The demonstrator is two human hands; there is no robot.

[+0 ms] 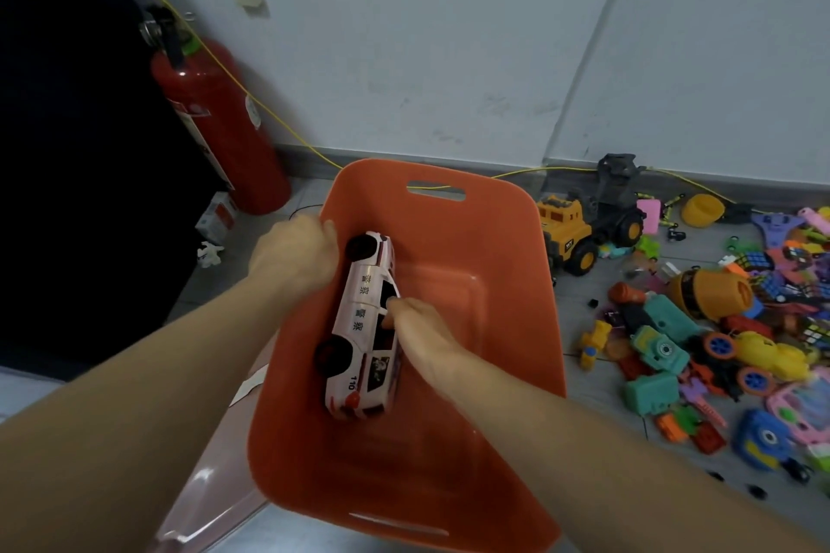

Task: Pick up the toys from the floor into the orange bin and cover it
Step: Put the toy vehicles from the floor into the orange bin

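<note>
right hand [420, 337] grips the police car [364, 328] inside the orange bin [507, 283]; left hand [296, 254] holds its left rim. dropped early, the car could clatter or tip the bin.

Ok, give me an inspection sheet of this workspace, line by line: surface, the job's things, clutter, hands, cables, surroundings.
Surface: grey tiled floor, partly covered with toys.
Job's things: orange bin open, no lid on it; white police car on its side inside the bin; a translucent pinkish piece, possibly the lid, lies under the bin's near left corner.
Clutter: pile of small toys on the floor right of the bin; yellow toy truck beside the bin's far right corner.
Hands: left hand holds the bin's left rim; right hand has its grip on the car.
Cables: yellow cable runs down the wall and along the floor behind the bin.
Surroundings: red fire extinguisher against the white wall, left of the bin.
</note>
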